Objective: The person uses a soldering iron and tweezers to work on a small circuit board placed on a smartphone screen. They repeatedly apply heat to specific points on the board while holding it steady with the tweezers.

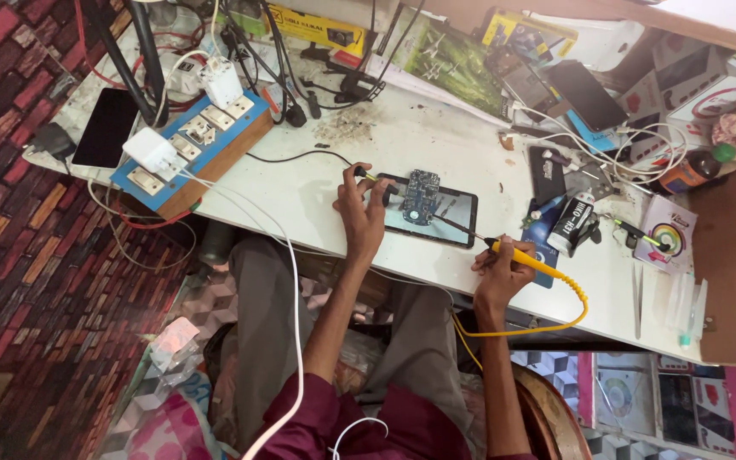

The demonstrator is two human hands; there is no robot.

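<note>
Near the frame's centre, a blue circuit board (421,196) is laid on a dark tablet (430,215) on the white counter (359,158). The left hand (361,215) is rested at the tablet's left edge, fingers closed around a small tool (366,177) with a dark end and yellow shaft; most of it is hidden. At lower right of centre, a yellow soldering iron (517,254) is gripped by the right hand (499,271), its thin tip reaching toward the board; contact cannot be made out. The iron's yellow cord (555,319) is looped below the counter edge. A blue switchboard (191,149) is seen upper left.
</note>
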